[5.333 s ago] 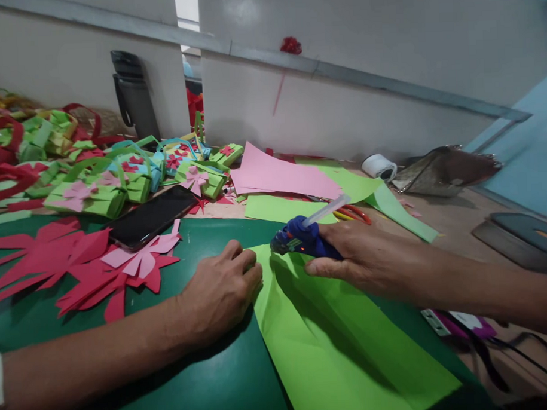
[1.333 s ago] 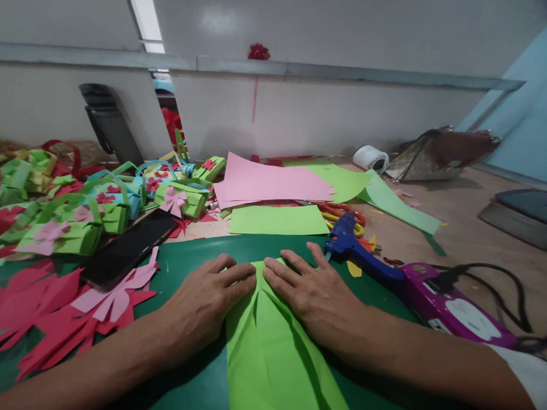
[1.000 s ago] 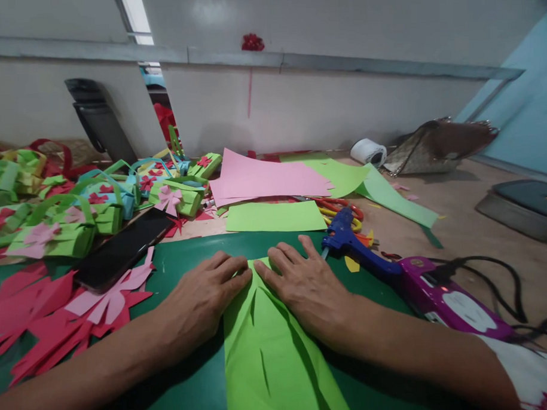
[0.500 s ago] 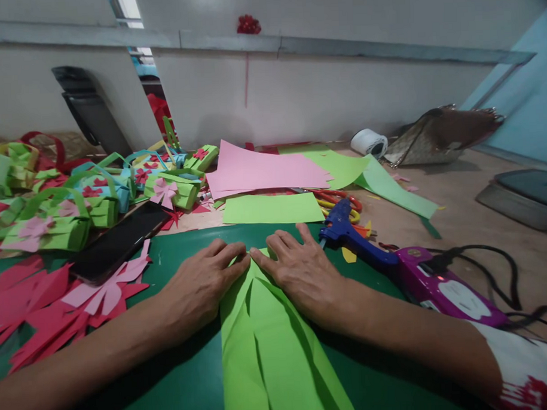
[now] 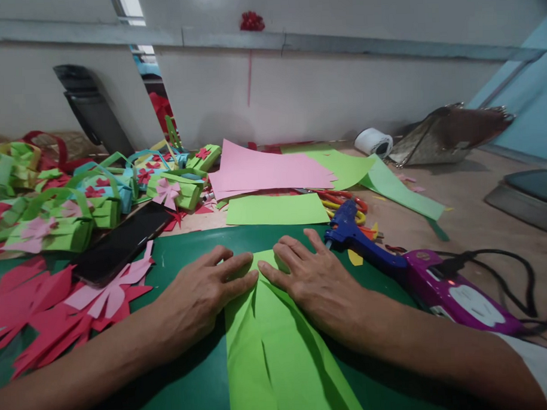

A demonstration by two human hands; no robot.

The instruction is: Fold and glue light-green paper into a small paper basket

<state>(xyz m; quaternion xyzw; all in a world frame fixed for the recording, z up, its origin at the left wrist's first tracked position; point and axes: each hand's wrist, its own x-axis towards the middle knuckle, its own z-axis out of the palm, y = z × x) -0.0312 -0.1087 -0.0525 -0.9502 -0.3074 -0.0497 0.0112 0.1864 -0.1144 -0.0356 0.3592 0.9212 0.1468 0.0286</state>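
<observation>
A light green sheet of paper (image 5: pixel 301 359) with folds along its length lies before me, its near end running out of the bottom of the view. At its far end my left hand (image 5: pixel 213 285) presses on the left side, fingers stretched out and lying on the paper. Opposite it, my right hand (image 5: pixel 312 281) rests on the right side with its fingers spread and its thumb beside the left thumb. Between the hands the folded edges meet in a point. Under the paper is a dark green mat (image 5: pixel 185 256).
Left are a black phone (image 5: pixel 126 240), red paper cut-outs (image 5: pixel 48 320) and several small paper bags (image 5: pixel 178 190). Ahead lie pink sheets (image 5: pixel 272 169) and a green strip (image 5: pixel 278 209). Right are a blue glue gun (image 5: pixel 359 238), a purple power strip (image 5: pixel 460 294) with black cables and a handbag (image 5: pixel 446 136).
Both hands have slid slightly toward me along the paper's far end, baring more of its edge. The paper stays flat on the mat. The whole view has shifted slightly.
</observation>
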